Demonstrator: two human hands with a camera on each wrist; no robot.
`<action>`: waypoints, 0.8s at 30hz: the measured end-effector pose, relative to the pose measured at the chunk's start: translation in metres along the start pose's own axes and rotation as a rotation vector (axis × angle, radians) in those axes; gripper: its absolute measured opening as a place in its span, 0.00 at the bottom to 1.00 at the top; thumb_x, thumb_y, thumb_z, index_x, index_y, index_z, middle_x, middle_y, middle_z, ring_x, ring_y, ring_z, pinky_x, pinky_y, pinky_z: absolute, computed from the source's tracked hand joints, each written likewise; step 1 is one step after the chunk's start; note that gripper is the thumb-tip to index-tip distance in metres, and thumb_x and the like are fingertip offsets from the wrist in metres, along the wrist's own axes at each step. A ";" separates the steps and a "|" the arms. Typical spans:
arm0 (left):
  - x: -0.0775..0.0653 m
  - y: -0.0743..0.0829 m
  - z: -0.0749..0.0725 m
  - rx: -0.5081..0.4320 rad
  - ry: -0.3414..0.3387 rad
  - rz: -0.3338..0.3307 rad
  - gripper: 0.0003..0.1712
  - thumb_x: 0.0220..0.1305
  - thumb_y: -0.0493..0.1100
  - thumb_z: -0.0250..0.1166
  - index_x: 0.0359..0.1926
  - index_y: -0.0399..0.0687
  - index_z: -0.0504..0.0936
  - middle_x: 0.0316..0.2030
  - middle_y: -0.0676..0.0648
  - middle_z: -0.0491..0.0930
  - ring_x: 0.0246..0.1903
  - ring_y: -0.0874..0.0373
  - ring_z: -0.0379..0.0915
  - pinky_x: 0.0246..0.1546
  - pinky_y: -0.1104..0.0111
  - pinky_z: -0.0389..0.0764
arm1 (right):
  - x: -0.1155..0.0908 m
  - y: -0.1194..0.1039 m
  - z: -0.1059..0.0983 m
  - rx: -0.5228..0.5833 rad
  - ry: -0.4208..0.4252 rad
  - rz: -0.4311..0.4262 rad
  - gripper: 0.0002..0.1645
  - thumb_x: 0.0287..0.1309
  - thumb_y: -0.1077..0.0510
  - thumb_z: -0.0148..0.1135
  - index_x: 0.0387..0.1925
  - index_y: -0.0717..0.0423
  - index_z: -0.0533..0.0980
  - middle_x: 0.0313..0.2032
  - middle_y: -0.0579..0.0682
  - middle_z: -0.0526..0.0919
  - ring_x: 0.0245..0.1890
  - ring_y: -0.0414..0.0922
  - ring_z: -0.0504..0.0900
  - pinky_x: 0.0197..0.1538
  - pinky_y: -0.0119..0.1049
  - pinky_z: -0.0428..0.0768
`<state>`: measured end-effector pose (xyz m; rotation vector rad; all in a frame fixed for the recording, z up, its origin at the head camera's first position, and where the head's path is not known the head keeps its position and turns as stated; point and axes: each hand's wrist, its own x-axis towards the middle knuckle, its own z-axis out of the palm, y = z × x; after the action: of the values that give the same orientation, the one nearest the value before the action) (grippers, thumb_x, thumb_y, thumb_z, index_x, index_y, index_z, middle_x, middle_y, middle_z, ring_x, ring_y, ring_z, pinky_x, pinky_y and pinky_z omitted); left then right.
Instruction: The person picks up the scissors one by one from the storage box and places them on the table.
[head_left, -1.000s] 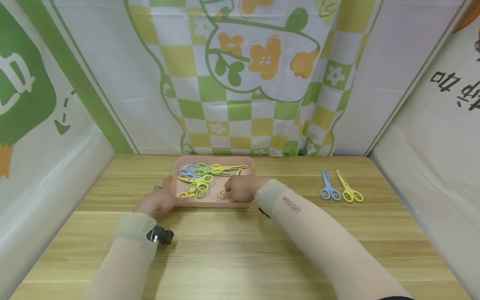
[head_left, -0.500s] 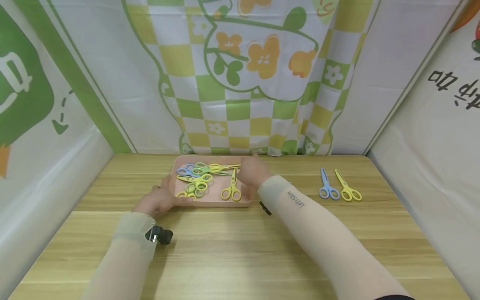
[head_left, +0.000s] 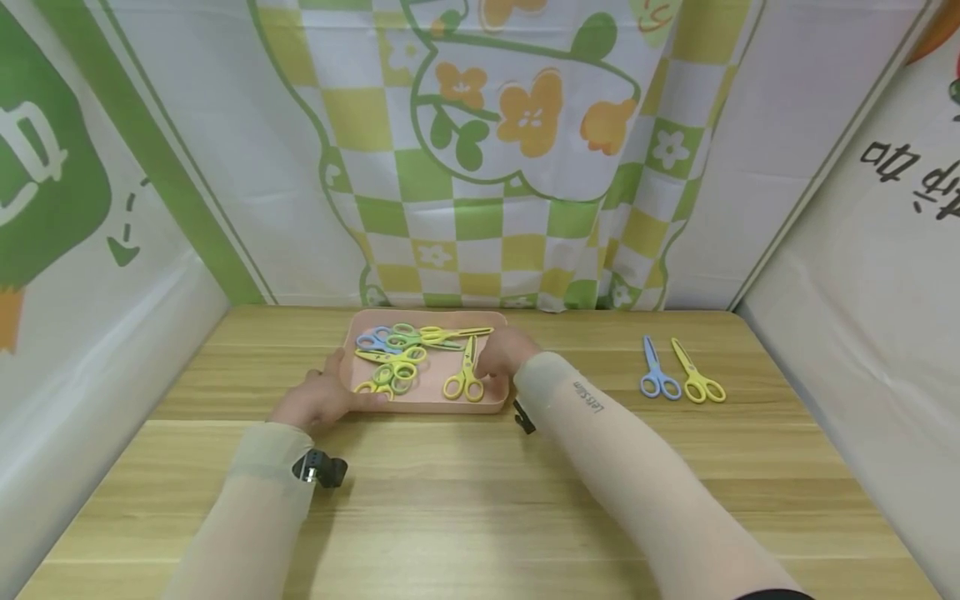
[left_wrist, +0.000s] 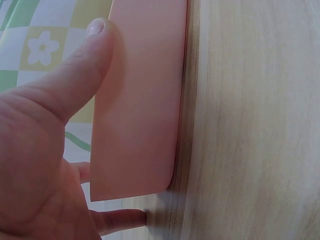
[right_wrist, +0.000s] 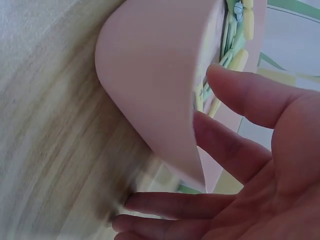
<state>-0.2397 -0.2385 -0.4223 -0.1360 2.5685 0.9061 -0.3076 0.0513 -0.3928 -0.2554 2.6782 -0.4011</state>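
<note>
A shallow pink tray [head_left: 430, 407] on the wooden table holds several pairs of yellow, green and blue scissors. My left hand [head_left: 318, 400] rests against its near left corner, the straight thumb lying along the front rim in the left wrist view. At the right end of the tray is my right hand [head_left: 506, 350], beside a pair of yellow scissors [head_left: 465, 379] lying blades away from me. In the right wrist view its thumb and index finger reach over the tray's rim, while the other fingers stretch outside the wall; nothing shows between them.
To the right on the table lie blue scissors [head_left: 660, 383] and, beside them, another yellow pair [head_left: 701, 387], both with blades pointing away. A patterned curtain [head_left: 480, 233] hangs behind the table's back edge, and white printed sheets stand on both sides.
My right hand has let go of the yellow scissors, leaving them in the tray's right part. It went back toward the far right corner, then came slightly nearer. The left hand stays put.
</note>
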 end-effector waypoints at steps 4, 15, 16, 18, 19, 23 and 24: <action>0.001 0.000 0.000 0.001 -0.003 -0.004 0.79 0.50 0.73 0.71 0.77 0.41 0.24 0.69 0.15 0.30 0.66 0.16 0.35 0.60 0.29 0.48 | 0.000 -0.002 0.006 -0.011 0.027 -0.002 0.10 0.55 0.54 0.70 0.25 0.57 0.84 0.26 0.46 0.83 0.28 0.43 0.76 0.36 0.35 0.76; 0.002 0.001 0.000 -0.017 -0.001 -0.005 0.79 0.50 0.71 0.72 0.77 0.40 0.25 0.69 0.15 0.31 0.66 0.16 0.34 0.61 0.29 0.48 | -0.005 -0.009 0.011 -0.058 0.032 0.012 0.09 0.50 0.61 0.72 0.20 0.57 0.80 0.28 0.50 0.81 0.29 0.45 0.78 0.31 0.35 0.78; 0.002 0.000 0.000 -0.019 -0.001 -0.005 0.79 0.50 0.71 0.72 0.77 0.41 0.25 0.69 0.15 0.31 0.67 0.17 0.34 0.61 0.30 0.48 | -0.006 -0.009 0.010 -0.033 0.024 0.024 0.08 0.49 0.62 0.72 0.20 0.58 0.81 0.28 0.50 0.82 0.29 0.45 0.78 0.30 0.35 0.79; 0.002 0.000 0.000 -0.023 -0.004 -0.005 0.80 0.50 0.71 0.72 0.77 0.41 0.25 0.69 0.15 0.31 0.67 0.17 0.34 0.61 0.29 0.48 | -0.006 -0.009 0.010 0.002 0.010 0.046 0.06 0.48 0.63 0.73 0.22 0.58 0.82 0.27 0.50 0.83 0.28 0.46 0.80 0.29 0.36 0.79; 0.002 0.000 0.000 -0.020 -0.005 -0.004 0.80 0.49 0.72 0.72 0.77 0.40 0.24 0.69 0.15 0.31 0.66 0.16 0.34 0.61 0.29 0.48 | -0.006 -0.009 0.010 0.011 0.005 0.055 0.05 0.47 0.64 0.73 0.22 0.59 0.83 0.27 0.50 0.83 0.27 0.46 0.80 0.28 0.36 0.80; 0.003 0.000 0.001 -0.013 -0.006 -0.005 0.80 0.49 0.72 0.72 0.77 0.40 0.24 0.68 0.15 0.30 0.66 0.16 0.34 0.61 0.29 0.48 | -0.005 -0.008 0.012 0.019 0.012 0.083 0.04 0.45 0.64 0.74 0.24 0.59 0.84 0.25 0.50 0.83 0.25 0.46 0.80 0.29 0.40 0.82; 0.003 0.000 0.001 -0.007 -0.005 -0.004 0.80 0.49 0.72 0.72 0.76 0.40 0.24 0.68 0.15 0.30 0.66 0.16 0.34 0.61 0.29 0.48 | -0.005 -0.009 0.012 0.008 0.016 0.091 0.04 0.45 0.63 0.74 0.24 0.58 0.84 0.25 0.49 0.83 0.25 0.46 0.80 0.33 0.42 0.82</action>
<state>-0.2422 -0.2381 -0.4241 -0.1406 2.5594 0.9127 -0.2967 0.0413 -0.3990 -0.1280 2.6913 -0.3878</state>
